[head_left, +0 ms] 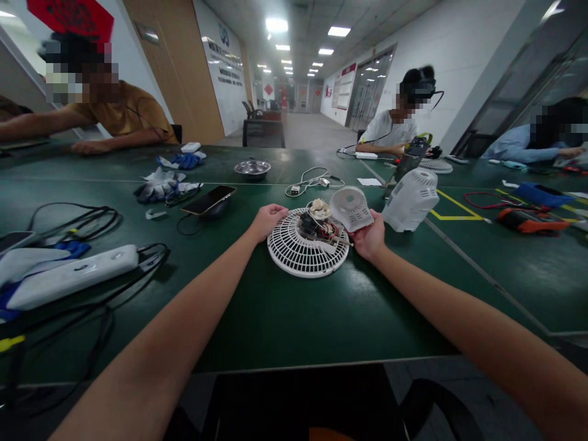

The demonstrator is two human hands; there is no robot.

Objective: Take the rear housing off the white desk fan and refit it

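Observation:
A round white fan grille (309,266) lies on the green table, with a dark motor (312,226), a cream-coloured part and several wires exposed at its centre. My left hand (269,222) is closed at the grille's left rim, fingertips pressed together there. In my right hand (371,237) is a white slotted motor cover (351,209), held tilted just above the right side of the grille. Its hollow side faces me. Beyond the right hand stands a white plastic housing (412,201).
Left of the grille are a phone (211,201), gloves (160,185) and a white power strip (76,277) with black cables. Farther back sit a metal bowl (252,168) and a white cable (303,184). An orange multimeter (533,220) lies right. Several people sit around the table.

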